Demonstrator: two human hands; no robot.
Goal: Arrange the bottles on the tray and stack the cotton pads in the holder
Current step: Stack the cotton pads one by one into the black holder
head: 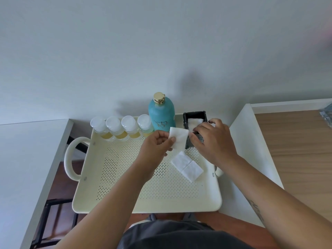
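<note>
A cream perforated tray [125,198] with loop handles lies in front of me. Along its far edge stand several small clear bottles [115,129] with yellowish liquid and a tall teal bottle [161,113] with a gold cap. At the far right corner is a dark cotton pad holder [195,116] with white pads inside. My left hand [156,146] pinches one square white cotton pad [178,138] just left of the holder. My right hand [213,139] grips the holder's near side. Two more cotton pads [186,166] lie on the tray floor below my hands.
The tray bridges a gap between a white surface [27,159] at the left and a white panel [251,141] at the right. A wooden top [296,150] lies further right. A pale wall rises behind. Dark floor and a black frame [52,221] show below left.
</note>
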